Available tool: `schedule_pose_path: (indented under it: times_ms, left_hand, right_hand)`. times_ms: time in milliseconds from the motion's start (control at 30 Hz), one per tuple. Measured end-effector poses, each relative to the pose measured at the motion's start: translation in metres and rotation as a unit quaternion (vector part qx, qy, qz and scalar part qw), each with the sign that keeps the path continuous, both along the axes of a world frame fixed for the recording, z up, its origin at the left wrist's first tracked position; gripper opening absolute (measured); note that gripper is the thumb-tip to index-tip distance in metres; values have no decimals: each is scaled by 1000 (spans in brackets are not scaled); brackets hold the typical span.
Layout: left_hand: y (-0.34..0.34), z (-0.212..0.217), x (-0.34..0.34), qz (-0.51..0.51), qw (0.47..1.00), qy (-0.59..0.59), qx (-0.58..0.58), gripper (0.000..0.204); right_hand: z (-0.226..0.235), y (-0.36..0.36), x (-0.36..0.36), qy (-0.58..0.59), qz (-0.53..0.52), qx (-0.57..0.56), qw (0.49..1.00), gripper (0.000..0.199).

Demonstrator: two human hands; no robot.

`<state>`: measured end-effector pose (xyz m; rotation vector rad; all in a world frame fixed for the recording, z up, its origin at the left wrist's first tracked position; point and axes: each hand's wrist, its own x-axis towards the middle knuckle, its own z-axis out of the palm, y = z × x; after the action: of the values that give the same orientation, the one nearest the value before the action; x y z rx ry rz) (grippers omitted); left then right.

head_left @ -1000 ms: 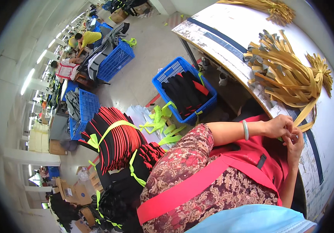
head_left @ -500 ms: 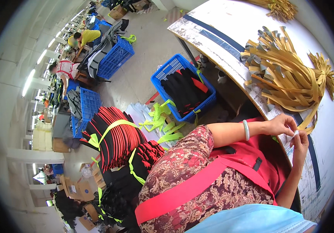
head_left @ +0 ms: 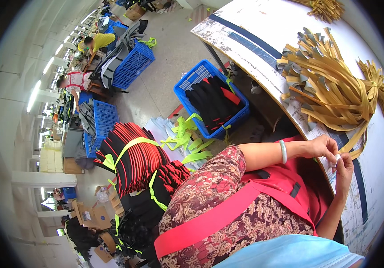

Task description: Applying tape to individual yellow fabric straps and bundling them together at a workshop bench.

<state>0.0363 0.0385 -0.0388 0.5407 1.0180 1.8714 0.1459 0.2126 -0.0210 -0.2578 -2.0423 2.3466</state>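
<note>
Over the edge of a white table (head_left: 381, 178), my left hand (head_left: 322, 147) and my right hand (head_left: 344, 170) meet with fingertips closed. Between them they pinch a small white piece (head_left: 337, 158), too small to tell its kind. A pale bangle is round my left wrist. Just beyond my fingers lies a bundle of tan-yellow straps (head_left: 348, 105), gathered and tied, with grey ends fanned out. One loose strap end reaches down close beside my hands.
Left of the table, a blue crate (head_left: 210, 131) holds black and red padded strips. A tied stack of black, red-edged pieces (head_left: 131, 156) stands nearer, beside bright yellow-green ties (head_left: 183, 134). A smaller strap bundle (head_left: 325, 10) lies at the far table end. Two people work farther off.
My hands stay together on the white piece, with only slight finger movement. The view has shifted a little.
</note>
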Motion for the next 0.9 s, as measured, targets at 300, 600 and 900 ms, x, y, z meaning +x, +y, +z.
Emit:
schedule_pose_path:
  times_ms: [300,600,900]
  left_hand:
    - [-6,35,-25,-6,998,62,-3,16]
    - [-10,34,-25,-50,997,59,-3,16]
    - [-10,43,-7,223,865,440,-98,11]
  right_hand:
    - [39,-7,-15,-25,73,3,997,22]
    - [40,-10,-16,-59,61,-90,992,22]
    - [39,-37,-22,-12,-57,257,965,9]
